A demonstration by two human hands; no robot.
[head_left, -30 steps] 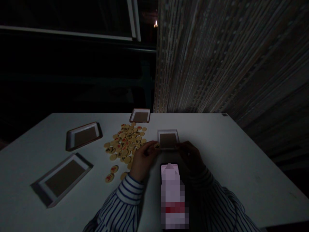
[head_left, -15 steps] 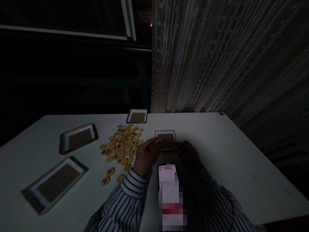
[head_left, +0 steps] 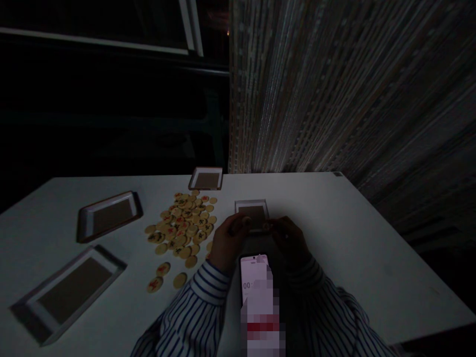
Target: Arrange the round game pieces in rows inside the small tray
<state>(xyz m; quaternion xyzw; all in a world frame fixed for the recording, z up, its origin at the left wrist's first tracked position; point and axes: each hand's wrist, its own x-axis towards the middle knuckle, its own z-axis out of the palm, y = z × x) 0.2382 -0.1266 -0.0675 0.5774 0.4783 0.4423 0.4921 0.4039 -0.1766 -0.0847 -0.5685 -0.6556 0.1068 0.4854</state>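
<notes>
Pinched between the fingertips of my left hand is a round Chinese chess piece. My right hand is closed on another, dimly lit Chinese chess piece. Both hands hover at the near edge of a small white-rimmed box, whose front they partly cover. To the left of my left hand lies a heaped pile of wooden Chinese chess pieces with red and black characters; some show blank faces. A few loose pieces lie nearer to me.
A lit phone lies between my forearms, its screen partly blurred out. Shallow open boxes stand on the white table: one at the back, two at the left. A string curtain hangs behind the table.
The view has shifted slightly, so the table items sit further left. The right hand's piece now shows a little more, closer to the left hand's piece. Both hands keep their pinch.
</notes>
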